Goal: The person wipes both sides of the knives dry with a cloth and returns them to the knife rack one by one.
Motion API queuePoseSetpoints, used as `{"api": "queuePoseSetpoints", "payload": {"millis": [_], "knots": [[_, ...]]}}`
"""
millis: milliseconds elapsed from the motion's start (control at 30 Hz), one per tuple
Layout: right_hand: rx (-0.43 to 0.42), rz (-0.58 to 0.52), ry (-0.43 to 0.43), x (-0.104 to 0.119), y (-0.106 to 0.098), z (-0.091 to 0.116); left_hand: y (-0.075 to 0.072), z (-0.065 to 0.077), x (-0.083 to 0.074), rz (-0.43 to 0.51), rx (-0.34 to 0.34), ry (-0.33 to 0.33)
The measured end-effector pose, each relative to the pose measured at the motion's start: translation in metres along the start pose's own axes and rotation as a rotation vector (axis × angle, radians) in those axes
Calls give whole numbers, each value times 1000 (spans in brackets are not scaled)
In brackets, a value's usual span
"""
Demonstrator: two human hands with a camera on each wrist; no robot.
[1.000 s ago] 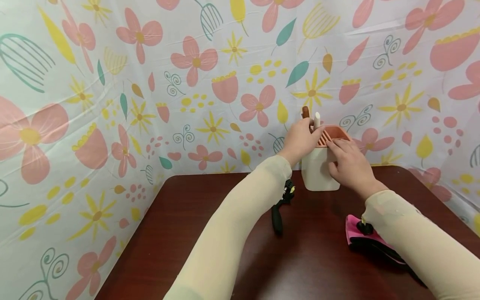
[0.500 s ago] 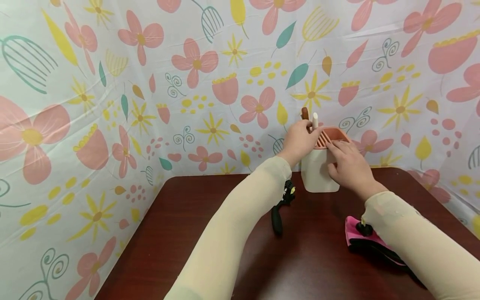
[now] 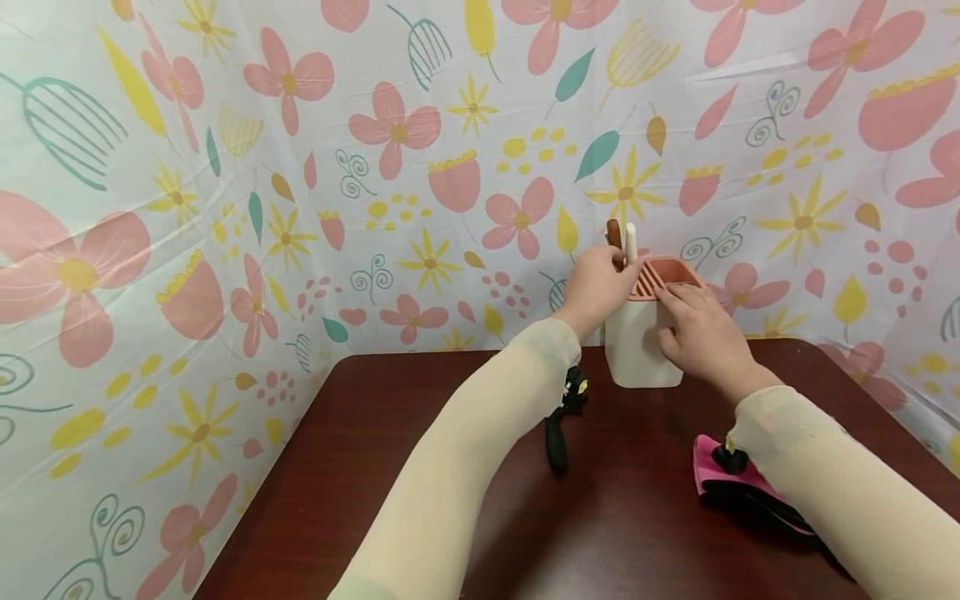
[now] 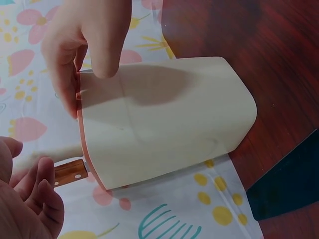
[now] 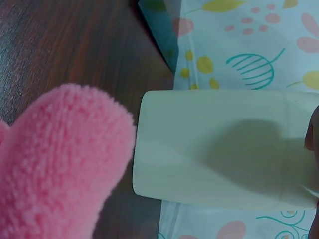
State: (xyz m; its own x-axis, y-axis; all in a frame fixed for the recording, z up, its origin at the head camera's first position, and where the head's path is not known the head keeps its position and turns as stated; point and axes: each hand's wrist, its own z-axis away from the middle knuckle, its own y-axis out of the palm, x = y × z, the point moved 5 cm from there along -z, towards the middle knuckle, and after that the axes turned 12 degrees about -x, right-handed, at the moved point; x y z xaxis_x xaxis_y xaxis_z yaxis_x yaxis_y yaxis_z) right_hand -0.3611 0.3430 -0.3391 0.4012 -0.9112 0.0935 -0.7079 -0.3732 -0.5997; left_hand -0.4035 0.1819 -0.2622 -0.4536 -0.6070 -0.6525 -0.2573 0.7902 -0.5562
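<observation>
A cream knife block [image 3: 643,350] with an orange slotted top stands near the back of the table. My left hand [image 3: 596,283] is at its left side, thumb and fingers around the white handle of a knife [image 3: 631,237]; its blade is hidden. Just behind that, a knife with a brown riveted wooden handle [image 4: 70,172] stands in the block close to my fingers. My right hand [image 3: 705,333] grips the block's top right corner, the thumb [image 4: 105,62] on the front wall and the fingers over the rim.
A black long-handled item [image 3: 555,442] shows below my left forearm. A pink and black item [image 3: 738,483] is beneath my right forearm, and pink plush [image 5: 70,159] fills the left of the right wrist view. Flowered cloth [image 3: 420,192] hangs right behind the dark wooden table [image 3: 360,467].
The white handle stands slightly higher against the block and leans a little left. My right hand stays on the block. The head view has shifted slightly.
</observation>
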Motion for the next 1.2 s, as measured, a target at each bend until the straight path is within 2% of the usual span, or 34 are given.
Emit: {"api": "queuePoseSetpoints", "payload": {"millis": [233,367,500,633,733,833,933,1100,1200], "knots": [[35,-37,39,1,-1,2,0,5,8,-3,36,-3],[58,-63,73,3,-3,2,-3,8,15,11,41,42],[116,-93,100,1,-4,3,-10,14,29,45,62,82],[153,-142,91,6,-16,7,-21,26,49,45,132,77],[159,-174,51,12,-32,16,-29,38,67,24,228,59],[202,-166,0,16,-46,30,-34,51,88,-4,331,55],[326,-134,4,16,-55,50,-36,64,114,-46,425,7],[604,-113,119,9,-58,92,-32,93,156,-148,585,-149],[713,-94,163,4,-56,115,-25,110,173,-210,650,-217]]}}
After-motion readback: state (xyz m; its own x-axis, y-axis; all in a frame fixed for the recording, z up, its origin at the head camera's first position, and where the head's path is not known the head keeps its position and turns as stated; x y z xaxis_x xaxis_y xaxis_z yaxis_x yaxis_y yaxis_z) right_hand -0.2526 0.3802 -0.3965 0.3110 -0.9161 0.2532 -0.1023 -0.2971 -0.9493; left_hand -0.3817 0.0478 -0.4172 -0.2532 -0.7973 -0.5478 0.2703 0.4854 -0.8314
